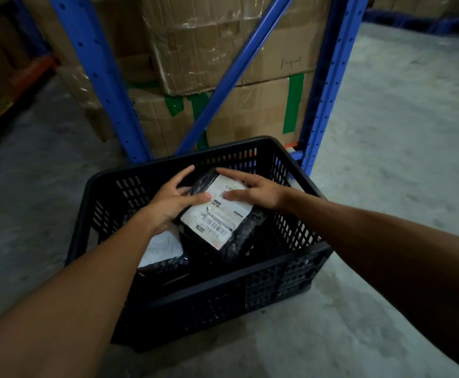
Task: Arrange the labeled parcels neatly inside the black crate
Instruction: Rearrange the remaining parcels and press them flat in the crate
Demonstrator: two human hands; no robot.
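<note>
A black slotted crate (250, 285) stands on the concrete floor in front of me. Inside it, a black-wrapped parcel with a white shipping label (218, 214) lies tilted, label up. My left hand (172, 199) grips its left edge, thumb across the label. My right hand (254, 188) holds its far right corner, fingers spread over the top. A second labeled parcel (160, 248) lies lower in the crate at the left, partly hidden under my left forearm.
Blue steel racking uprights (105, 85) and a diagonal brace rise just behind the crate, with stacked cardboard boxes (222, 50) taped in green behind them. Bare concrete floor (400, 132) spreads to the right and left.
</note>
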